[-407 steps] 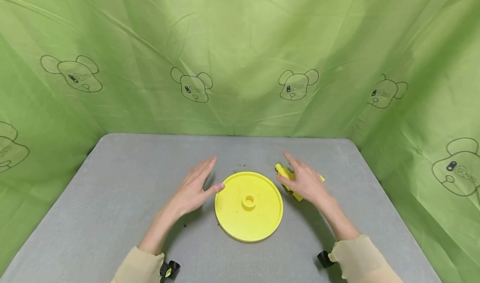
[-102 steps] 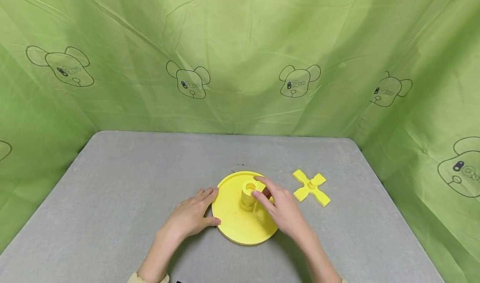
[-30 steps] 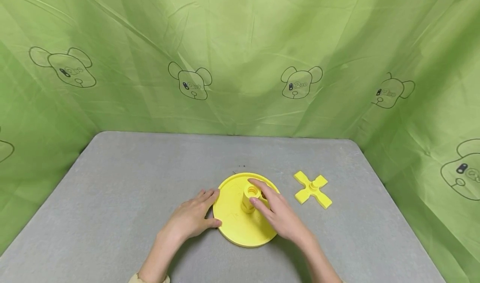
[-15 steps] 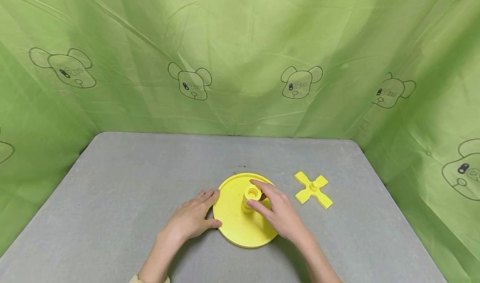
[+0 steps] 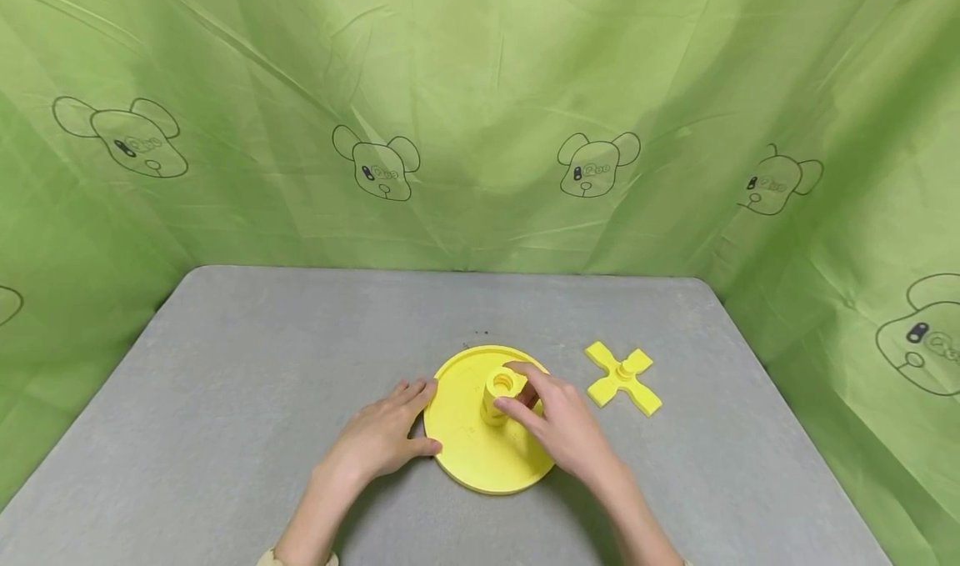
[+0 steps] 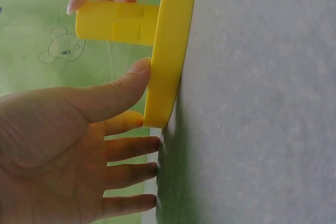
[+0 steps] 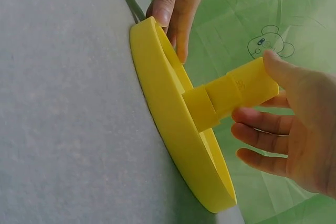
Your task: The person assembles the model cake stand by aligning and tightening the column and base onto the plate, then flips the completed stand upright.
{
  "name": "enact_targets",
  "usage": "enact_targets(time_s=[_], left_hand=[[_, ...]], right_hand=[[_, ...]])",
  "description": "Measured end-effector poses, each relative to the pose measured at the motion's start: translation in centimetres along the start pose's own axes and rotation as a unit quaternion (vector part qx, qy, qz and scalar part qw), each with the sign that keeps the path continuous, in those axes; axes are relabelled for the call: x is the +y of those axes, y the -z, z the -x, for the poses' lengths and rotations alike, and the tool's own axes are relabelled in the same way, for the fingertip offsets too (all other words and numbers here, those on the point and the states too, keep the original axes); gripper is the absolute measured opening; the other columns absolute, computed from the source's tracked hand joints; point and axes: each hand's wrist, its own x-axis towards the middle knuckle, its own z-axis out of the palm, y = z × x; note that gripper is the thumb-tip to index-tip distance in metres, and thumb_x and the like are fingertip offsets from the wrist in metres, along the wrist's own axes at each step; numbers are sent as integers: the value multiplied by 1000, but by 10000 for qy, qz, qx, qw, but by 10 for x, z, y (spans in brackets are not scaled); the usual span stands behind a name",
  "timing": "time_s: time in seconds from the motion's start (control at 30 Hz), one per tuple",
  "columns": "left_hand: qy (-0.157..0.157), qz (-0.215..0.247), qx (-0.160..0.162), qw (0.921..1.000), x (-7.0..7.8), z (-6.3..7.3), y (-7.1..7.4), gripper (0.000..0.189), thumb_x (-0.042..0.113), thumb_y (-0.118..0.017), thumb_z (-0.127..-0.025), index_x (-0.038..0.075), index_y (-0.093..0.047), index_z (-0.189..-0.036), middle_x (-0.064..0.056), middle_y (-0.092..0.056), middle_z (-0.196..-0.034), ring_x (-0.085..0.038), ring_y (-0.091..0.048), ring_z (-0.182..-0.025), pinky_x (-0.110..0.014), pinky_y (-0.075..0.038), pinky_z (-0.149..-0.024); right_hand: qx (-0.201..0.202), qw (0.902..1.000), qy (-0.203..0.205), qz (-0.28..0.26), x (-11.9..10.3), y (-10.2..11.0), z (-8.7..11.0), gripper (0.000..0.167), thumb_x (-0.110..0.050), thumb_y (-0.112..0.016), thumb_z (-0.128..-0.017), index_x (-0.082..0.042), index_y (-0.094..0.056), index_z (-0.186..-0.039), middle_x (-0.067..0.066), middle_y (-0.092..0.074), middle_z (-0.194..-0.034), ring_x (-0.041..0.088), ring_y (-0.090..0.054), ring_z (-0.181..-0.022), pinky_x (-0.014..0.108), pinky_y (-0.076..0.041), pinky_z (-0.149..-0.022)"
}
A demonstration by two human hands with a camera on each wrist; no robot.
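Note:
A round yellow plate (image 5: 468, 458) with a raised rim lies on the table. From the short socket at its centre rises a hollow yellow cylinder (image 7: 252, 83), upright and threaded inside its top opening. My right hand (image 5: 566, 424) pinches the cylinder's upper end between thumb and fingers; the other fingers curve loosely beside it in the right wrist view. My left hand (image 5: 375, 437) rests at the plate's left edge, thumb (image 6: 137, 69) and index fingertip touching the rim, the fingers mostly straight. Whether the cylinder is fully seated in the socket I cannot tell.
A yellow cross-shaped piece (image 5: 622, 376) with a short central stud lies right of the plate, stud up. The grey table (image 5: 262, 341) is backed by green curtains (image 5: 480, 91) on several sides. A few dark specks (image 5: 480, 333) lie behind the plate.
Long ago the socket stood bare and both hands were apart from the plate; now the cylinder stands on it. Over the last second my right fingers shift slightly around the cylinder; my left hand holds still.

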Motion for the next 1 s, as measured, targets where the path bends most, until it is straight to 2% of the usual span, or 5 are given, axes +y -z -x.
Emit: enact_targets(time_s=[0.17, 0.33, 0.57, 0.8, 1.0], left_hand=[[-18, -34, 34, 10000, 0, -1, -1, 86, 43, -79, -88, 16, -40, -160, -9, -40, -166, -37, -33, -156, -69, -35, -117], [-58, -72, 84, 9999, 0, -1, -1, 85, 44, -79, -88, 16, -41, -159, -9, -41, -165, -37, -35, -155, -70, -36, -117], [-54, -36, 60, 10000, 0, -1, -1, 85, 44, -79, -88, 17, -41, -159, -9, -40, -166, -37, -34, -156, -69, -35, -117], [-36, -30, 29, 10000, 0, -1, -1, 86, 43, -79, -88, 16, -39, -160, -9, -39, -166, -37, -33, -156, -69, -35, -118], [-40, -18, 24, 10000, -1, 0, -1, 86, 43, -79, -89, 16, -39, -160, -9, -39, -166, -37, -33, -156, -69, -35, -118]], right_hand=[[7, 9997, 213, 121, 2, 0, 1, 62, -55, -68, -95, -29, -54, -149, -10, -70, -116, 12, -69, -106, 32, -57, -90], [-608, 9975, 199, -312, 3, 1, 2, 64, -56, -56, -101, -34, -38, -159, -8, -47, -161, 24, -48, -148, 52, -43, -120], [-679, 9952, -12, -709, 4, -1, 1, 64, -54, -60, -100, -29, -44, -156, -9, -52, -155, 19, -53, -143, 49, -46, -117], [-128, 9999, -6, -78, 4, 0, 0, 56, -51, -69, -95, -26, -60, -144, -16, -66, -88, 1, -58, -77, 21, -49, -71], [-148, 9997, 115, -134, 5, 0, 1, 61, -55, -63, -98, -27, -53, -151, -5, -70, -126, 15, -68, -116, 38, -57, -100]])
